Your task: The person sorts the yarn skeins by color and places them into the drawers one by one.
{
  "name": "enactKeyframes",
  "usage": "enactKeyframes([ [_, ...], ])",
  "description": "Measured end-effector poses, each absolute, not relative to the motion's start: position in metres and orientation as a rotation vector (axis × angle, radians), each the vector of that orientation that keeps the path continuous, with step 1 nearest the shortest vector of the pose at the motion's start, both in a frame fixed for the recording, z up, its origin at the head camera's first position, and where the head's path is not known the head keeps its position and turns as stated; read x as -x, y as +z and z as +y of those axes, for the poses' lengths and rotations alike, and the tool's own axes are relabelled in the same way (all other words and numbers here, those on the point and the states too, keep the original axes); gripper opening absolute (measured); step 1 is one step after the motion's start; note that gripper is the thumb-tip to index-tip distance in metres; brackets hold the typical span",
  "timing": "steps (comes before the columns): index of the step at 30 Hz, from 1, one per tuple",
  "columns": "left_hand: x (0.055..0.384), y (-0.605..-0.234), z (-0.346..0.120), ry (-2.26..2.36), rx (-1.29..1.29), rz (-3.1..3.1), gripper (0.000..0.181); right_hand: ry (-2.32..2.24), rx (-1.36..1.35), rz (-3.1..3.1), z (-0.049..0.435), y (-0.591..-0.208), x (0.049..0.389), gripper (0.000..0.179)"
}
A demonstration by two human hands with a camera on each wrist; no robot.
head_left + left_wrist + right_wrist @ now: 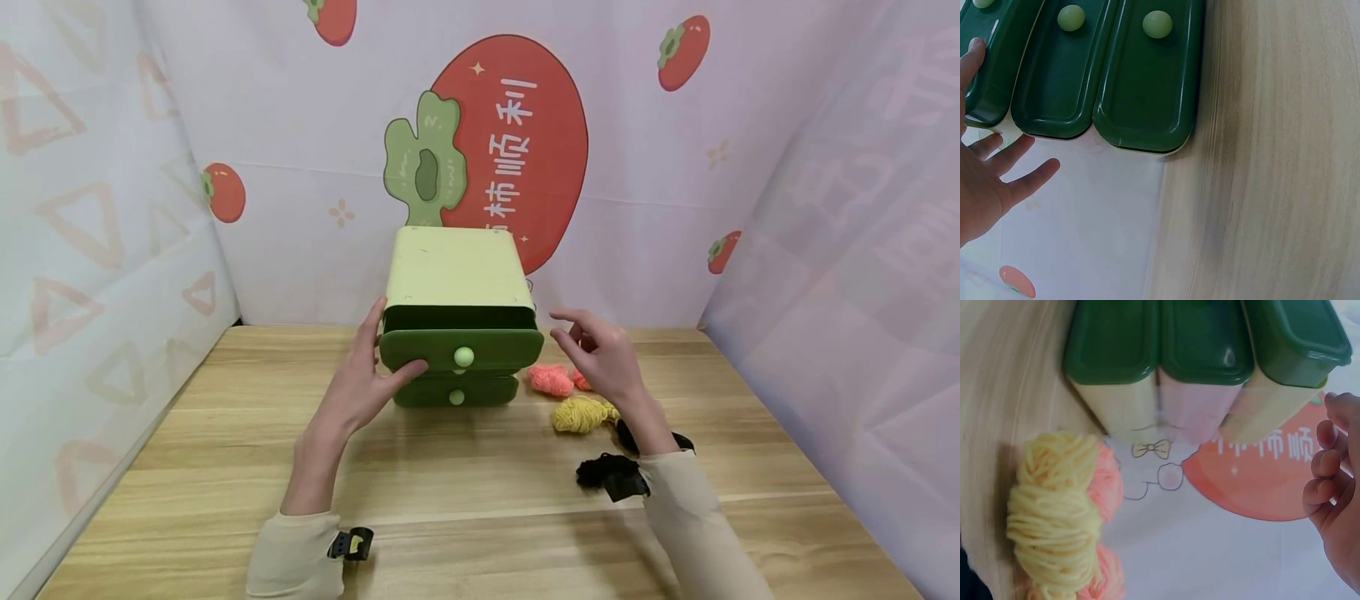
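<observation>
Cabinet of three stacked drawers, pale yellow on top with dark green glossy fronts [459, 262], stands on the light wood-grain table [465, 508], near the printed white cloth backdrop [300, 108]. Its uppermost drawer [498, 348] is partly drawn out — a dark gap shows above its front, and it projects beyond the two lower drawers. A round pale green knob [464, 357] is fitted to it.

Left hand [358, 387]: at the cabinet's left side, thumb against the left end of the uppermost drawer's front, the other fingers extended and spread along the side. Thumb and fingers are apart, not clamped.

Right hand [606, 360]: raised just beside the cabinet's right side, fingers loosely bent, thumb and forefinger apart — nothing held, no contact with the drawer seen.

Beneath and near the right hand, on the table right of the cabinet, lie coral-pink yarn bundles [550, 380], a yellow yarn bundle [577, 414] in front of them, and black yarn [598, 471] nearer the person, partly hidden by the right forearm.
</observation>
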State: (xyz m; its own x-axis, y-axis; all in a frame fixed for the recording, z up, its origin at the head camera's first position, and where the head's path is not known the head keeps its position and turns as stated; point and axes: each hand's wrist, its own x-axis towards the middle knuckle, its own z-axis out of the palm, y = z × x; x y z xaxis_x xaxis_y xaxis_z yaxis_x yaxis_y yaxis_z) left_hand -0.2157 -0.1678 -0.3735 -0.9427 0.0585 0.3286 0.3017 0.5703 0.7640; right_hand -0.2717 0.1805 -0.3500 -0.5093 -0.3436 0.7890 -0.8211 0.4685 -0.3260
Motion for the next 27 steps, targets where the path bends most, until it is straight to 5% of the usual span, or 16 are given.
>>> enactKeyframes([
  [27, 0.215, -0.374, -0.167, -1.349, 0.302, -2.535, 0.103, 0.473, -0.966, -2.664, 0.205, -0.373, 0.314, 0.036],
])
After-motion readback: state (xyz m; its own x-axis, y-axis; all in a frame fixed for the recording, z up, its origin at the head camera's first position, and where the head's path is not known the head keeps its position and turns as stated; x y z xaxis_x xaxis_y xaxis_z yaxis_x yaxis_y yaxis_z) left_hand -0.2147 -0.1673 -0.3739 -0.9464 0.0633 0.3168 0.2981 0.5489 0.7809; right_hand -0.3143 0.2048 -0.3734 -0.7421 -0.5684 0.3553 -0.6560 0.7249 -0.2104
